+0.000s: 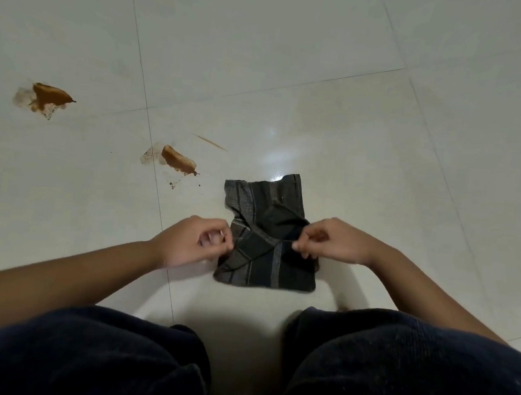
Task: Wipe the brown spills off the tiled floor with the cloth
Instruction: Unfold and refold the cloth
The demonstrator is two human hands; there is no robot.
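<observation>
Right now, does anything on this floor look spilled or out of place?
Yes. Two brown spills mark the pale tiled floor: one far left, one nearer the dark striped cloth, with specks and a thin streak nearby. The cloth lies rumpled, pinched by both hands.

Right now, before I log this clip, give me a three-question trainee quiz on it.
1. True or false: the cloth already covers a brown spill.
2. How many large brown spills show on the floor? A) one B) two C) four
3. Which hand pinches the cloth's lifted fold?

Key: 1 false, both the near spill and the far spill lie uncovered. 2 B. 3 the right hand; the left hand is at its left edge.
</observation>
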